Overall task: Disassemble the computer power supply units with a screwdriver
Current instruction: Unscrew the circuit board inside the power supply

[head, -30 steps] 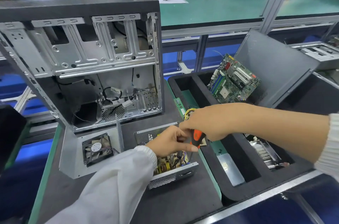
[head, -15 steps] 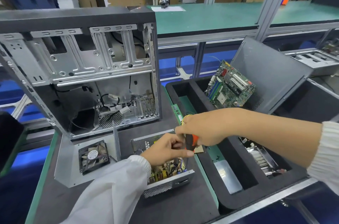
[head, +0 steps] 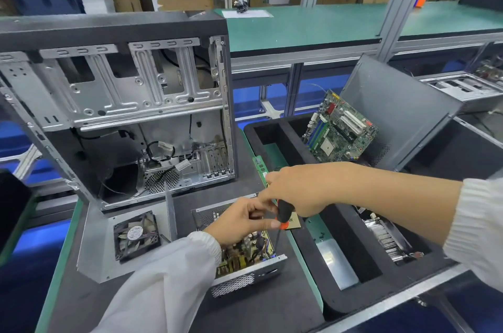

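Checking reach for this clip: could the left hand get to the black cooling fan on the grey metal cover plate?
Probably yes. The left hand is over the open power supply unit, beside the black cooling fan, and nothing lies between them except the cover plate's upright flange.

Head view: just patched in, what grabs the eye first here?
Both hands meet mid-frame: the right hand grips an orange-and-black screwdriver over the opened power supply unit, the left hand alongside. Behind left stands a gutted computer case; a motherboard leans in the black bin at right.
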`<state>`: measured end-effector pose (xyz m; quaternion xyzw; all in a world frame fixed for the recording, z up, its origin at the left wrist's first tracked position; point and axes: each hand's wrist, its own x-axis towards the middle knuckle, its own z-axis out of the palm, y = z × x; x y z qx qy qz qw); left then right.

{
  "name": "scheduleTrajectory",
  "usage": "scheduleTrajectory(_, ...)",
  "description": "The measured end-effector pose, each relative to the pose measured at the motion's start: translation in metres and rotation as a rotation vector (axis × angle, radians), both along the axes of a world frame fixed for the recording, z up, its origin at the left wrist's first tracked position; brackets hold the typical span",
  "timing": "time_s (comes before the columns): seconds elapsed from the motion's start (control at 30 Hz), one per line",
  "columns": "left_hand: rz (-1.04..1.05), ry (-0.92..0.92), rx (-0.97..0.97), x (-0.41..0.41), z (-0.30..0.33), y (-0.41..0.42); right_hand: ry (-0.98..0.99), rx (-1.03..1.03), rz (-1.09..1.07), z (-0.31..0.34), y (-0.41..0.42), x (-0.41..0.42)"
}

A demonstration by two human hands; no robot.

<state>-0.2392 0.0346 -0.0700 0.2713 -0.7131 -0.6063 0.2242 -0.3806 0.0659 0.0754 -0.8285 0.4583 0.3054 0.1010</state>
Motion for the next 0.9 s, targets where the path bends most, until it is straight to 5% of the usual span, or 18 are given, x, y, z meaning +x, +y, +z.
scheduleTrajectory(0.2, 0.1, 0.018, -0.031, -0.002, -0.004, 0.0, -0.18, -0.064, -0.184, -0.002, -0.004, -0.007)
scheduleTrajectory(0.33, 0.061, 0.037, -0.115, -0.001, -0.004, 0.001, -0.034, -0.296, -0.168, -0.012, -0.004, -0.001)
scheduleTrajectory(0.63, 0.022, -0.052, 0.011, -0.003, -0.001, -0.007, -0.157, 0.047, -0.026, 0.006, -0.011, -0.005)
scheduleTrajectory(0.73, 0.033, -0.07, -0.061, -0.009, 0.001, -0.004, -0.158, -0.028, -0.19, 0.0, -0.01, -0.005)
scheduleTrajectory(0.9, -0.031, -0.027, 0.004, -0.005, 0.002, -0.005, -0.148, -0.152, -0.067, -0.013, -0.008, -0.003)
